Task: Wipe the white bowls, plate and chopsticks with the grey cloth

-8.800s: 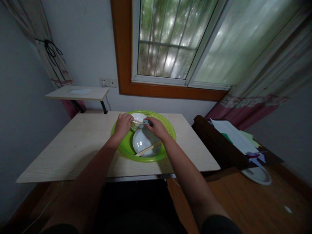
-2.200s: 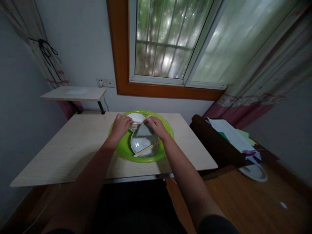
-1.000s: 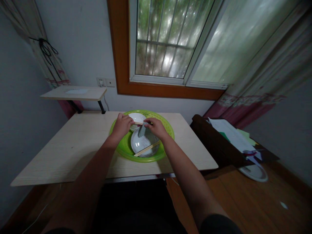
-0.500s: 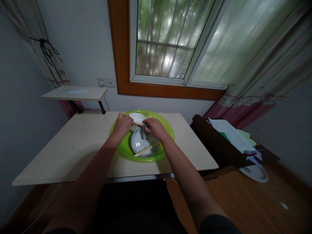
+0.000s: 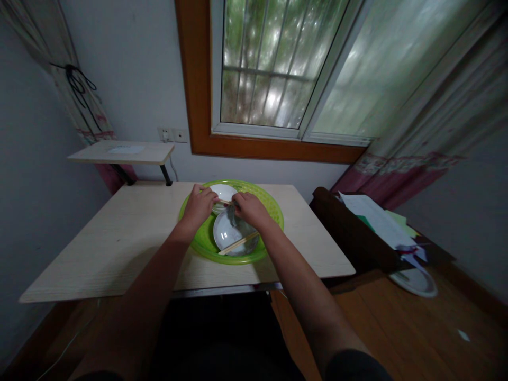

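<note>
My left hand (image 5: 201,202) is closed, its fingers pinching one end of a chopstick or a pair of chopsticks (image 5: 224,201). At the other end, my right hand (image 5: 248,206) is closed on a small greyish cloth (image 5: 233,216) that hangs below its fingers and lies against the chopsticks. Both hands are above a round green plastic basket (image 5: 274,203). In it, a large white bowl (image 5: 226,233) sits nearer to me, with another pair of chopsticks (image 5: 238,243) lying across it. Farther back is a white bowl (image 5: 223,189), partly hidden by my hands.
The basket stands on a pale wooden table (image 5: 151,233). A small raised shelf (image 5: 91,152) with a paper on it is at the back left. To the right, a dark brown piece of furniture (image 5: 345,227) carries papers (image 5: 367,211). Behind the table is a window (image 5: 273,69).
My right hand has shifted slightly left along the chopsticks, and less of the cloth shows. My left hand and the bowls have stayed in place.
</note>
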`<state>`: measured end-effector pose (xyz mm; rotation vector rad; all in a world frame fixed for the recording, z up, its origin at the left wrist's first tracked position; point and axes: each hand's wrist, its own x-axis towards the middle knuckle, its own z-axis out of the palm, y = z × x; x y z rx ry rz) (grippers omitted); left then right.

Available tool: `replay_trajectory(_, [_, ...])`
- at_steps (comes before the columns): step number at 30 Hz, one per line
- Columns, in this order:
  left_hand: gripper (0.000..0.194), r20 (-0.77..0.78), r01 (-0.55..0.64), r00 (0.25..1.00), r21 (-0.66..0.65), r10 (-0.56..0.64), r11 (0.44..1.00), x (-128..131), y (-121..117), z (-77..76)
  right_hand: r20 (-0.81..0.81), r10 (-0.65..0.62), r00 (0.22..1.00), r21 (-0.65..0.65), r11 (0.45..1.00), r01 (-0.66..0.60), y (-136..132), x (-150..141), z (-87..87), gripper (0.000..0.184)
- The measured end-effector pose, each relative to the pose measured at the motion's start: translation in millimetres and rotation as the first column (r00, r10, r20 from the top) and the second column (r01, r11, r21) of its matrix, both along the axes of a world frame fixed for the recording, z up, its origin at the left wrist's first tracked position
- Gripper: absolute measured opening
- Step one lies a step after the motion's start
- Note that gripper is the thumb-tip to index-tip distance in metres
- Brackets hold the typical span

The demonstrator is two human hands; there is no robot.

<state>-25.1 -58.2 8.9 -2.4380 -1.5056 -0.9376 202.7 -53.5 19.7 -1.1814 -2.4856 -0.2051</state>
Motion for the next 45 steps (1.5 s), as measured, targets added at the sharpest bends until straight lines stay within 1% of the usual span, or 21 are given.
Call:
replay_trajectory(3, [0.02, -0.011, 0.005, 1.0, 0.012, -0.005, 1.0, -0.1, 1.2, -0.8, 0.008, -0.001, 1.0, 0.007, 1.0, 0.001, -1.5, -0.4, 0.7, 0.024])
replay_trajectory(7, [0.021, -0.022, -0.013, 1.0, 0.015, 0.013, 1.0, -0.2, 2.3, -1.6, 0.02, -0.008, 1.0, 0.018, 1.0, 0.007, -3.3, -1.1, 2.1, 0.02])
replay_trajectory(11, [0.021, -0.012, -0.027, 1.0, -0.006, 0.027, 1.0, -0.2, 1.3, -1.2, 0.021, -0.02, 1.0, 0.025, 0.999, 0.02, -3.5, -2.3, 2.0, 0.017])
replay_trajectory(18, [0.02, 0.01, -0.063, 0.998, -0.007, 0.063, 0.998, 0.0, 0.6, -1.6, 0.024, -0.028, 0.999, 0.048, 0.999, 0.026, -0.8, -1.2, 0.0, 0.016])
replay_trajectory(24, [0.02, -0.001, -0.135, 0.991, 0.019, 0.135, 0.991, 1.7, -4.3, 1.4, 0.044, -0.016, 0.999, 0.062, 0.998, 0.013, -0.2, -1.2, -0.1, 0.015])
replay_trajectory(30, [0.014, 0.064, -0.122, 0.991, 0.02, 0.121, 0.992, -1.7, 2.4, -2.5, 0.003, -0.017, 1.0, 0.084, 0.996, 0.017, 1.8, -1.2, -0.9, 0.012])
replay_trajectory(34, [0.014, 0.126, -0.154, 0.981, 0.055, 0.147, 0.987, -5.3, 7.3, -5.5, -0.065, -0.035, 0.997, 0.079, 0.996, 0.041, 2.9, 1.3, 0.3, 0.011])
replay_trajectory(36, [0.014, 0.152, -0.183, 0.974, 0.083, 0.169, 0.98, -6.5, 8.2, -5.8, -0.134, -0.045, 0.99, 0.062, 0.997, 0.054, 4.8, 3.8, -1.1, 0.009])
replay_trajectory(38, [0.015, 0.182, -0.209, 0.965, 0.102, 0.188, 0.973, -7.3, 8.7, -6.1, -0.237, -0.05, 0.97, 0.036, 0.998, 0.061, 7.7, 7.1, -4.4, 0.009])
replay_trajectory(42, [0.019, 0.24, -0.249, 0.944, 0.07, 0.226, 0.966, -9.3, 11.8, -8.6, -0.462, -0.056, 0.885, -0.034, 0.998, 0.045, 14.4, 14.2, -12.0, 0.012])
replay_trajectory(45, [0.018, 0.308, -0.264, 0.919, 0.016, 0.247, 0.964, -12.2, 15.9, -11.4, -0.569, -0.07, 0.819, -0.086, 0.996, 0.025, 17.9, 17.4, -14.8, 0.012])
